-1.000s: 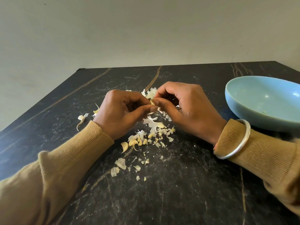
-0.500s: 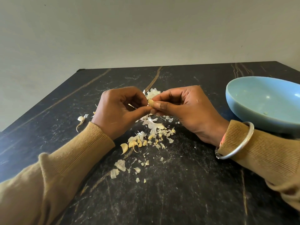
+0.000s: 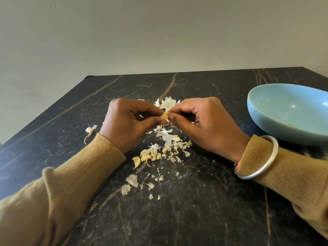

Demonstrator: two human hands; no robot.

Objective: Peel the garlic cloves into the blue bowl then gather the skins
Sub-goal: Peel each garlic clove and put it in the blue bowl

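Likely a home kitchen: black marble-look counter (image 3: 195,201) with pale veins against plain off-white wall (image 3: 159,32); garlic skins (image 3: 166,139) scattered across it, ceramic blue bowl (image 3: 276,121) at right.

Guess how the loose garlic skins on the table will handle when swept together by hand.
The garlic skins look thin and papery, so probably very light and apt to flutter or scatter. They lie as many small curled flakes on the dark table, so some would likely slip past a sweep. Likely floppy, crushing easily.

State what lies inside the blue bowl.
The blue bowl shows a mostly bare interior with a few tiny pale specks. Its near wall hides the lowest part, and the frame's right edge cuts it off.
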